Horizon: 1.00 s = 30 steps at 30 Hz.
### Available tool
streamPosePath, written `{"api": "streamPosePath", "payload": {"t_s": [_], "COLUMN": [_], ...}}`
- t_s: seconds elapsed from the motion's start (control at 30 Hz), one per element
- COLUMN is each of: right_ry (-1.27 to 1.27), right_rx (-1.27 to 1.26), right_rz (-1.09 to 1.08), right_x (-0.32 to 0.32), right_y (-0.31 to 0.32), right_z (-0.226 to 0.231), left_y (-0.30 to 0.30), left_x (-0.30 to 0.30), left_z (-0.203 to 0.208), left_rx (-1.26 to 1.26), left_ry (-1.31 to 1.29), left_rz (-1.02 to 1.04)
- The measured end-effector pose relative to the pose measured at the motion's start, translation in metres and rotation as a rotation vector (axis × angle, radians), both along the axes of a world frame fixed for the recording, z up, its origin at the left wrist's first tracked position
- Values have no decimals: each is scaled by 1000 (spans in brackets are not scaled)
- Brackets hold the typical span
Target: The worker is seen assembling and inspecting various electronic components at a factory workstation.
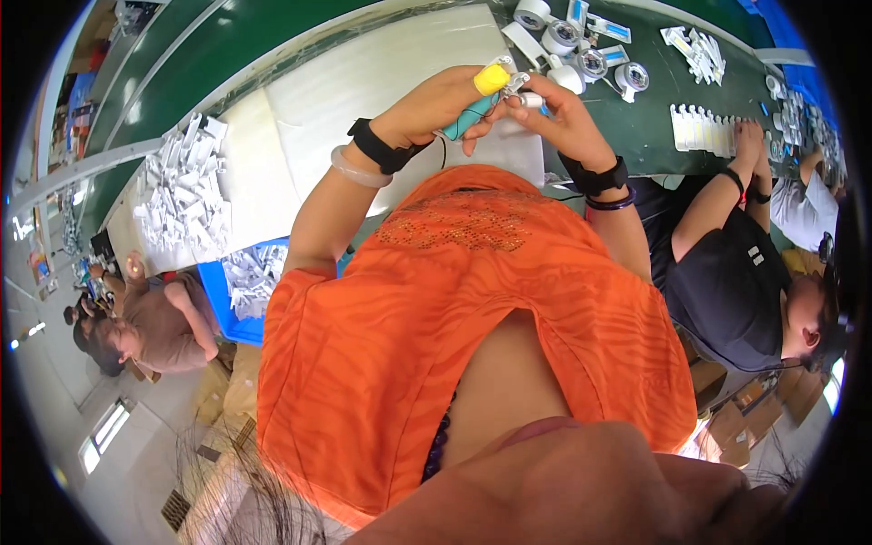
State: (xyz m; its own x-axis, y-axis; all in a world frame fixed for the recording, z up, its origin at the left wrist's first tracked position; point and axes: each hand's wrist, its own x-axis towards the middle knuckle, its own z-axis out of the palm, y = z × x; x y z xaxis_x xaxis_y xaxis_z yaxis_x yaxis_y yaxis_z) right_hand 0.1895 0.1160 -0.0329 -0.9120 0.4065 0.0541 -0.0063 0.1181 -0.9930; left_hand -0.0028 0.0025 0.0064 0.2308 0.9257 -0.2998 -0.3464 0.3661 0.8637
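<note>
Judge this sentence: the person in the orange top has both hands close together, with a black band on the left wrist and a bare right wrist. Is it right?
Not quite: the head view shows that the right hand has a black band and a dark bracelet at its wrist, so that wrist is not bare. The rest stands.

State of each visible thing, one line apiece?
Teal tool: gripped in left hand
White part: pinched in right hand
Wristbands: worn, both wrists
Blue bin: filled with white pieces
White heap: jumbled
White row: side by side
Round parts: loosely grouped
</note>
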Motion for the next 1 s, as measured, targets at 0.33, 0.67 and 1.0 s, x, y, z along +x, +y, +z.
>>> {"api": "streamPosePath", "payload": {"t_s": [0.33, 0.67, 1.0], "right_ry": [-66, -86, 65], "right_rx": [-344, -759, -952], "right_rz": [97, 210, 344], "right_x": [-30, -44, -25], "right_y": [-18, -31, -36], "right_z": [-6, -22, -33], "left_y": [-38, -52, -55], "left_x": [-29, -45, -44], "left_z": [-4, -18, -25], "left_rx": [72, -22, 41], "left_ry": [346, 135, 108], "left_rz": [51, 128, 188]}}
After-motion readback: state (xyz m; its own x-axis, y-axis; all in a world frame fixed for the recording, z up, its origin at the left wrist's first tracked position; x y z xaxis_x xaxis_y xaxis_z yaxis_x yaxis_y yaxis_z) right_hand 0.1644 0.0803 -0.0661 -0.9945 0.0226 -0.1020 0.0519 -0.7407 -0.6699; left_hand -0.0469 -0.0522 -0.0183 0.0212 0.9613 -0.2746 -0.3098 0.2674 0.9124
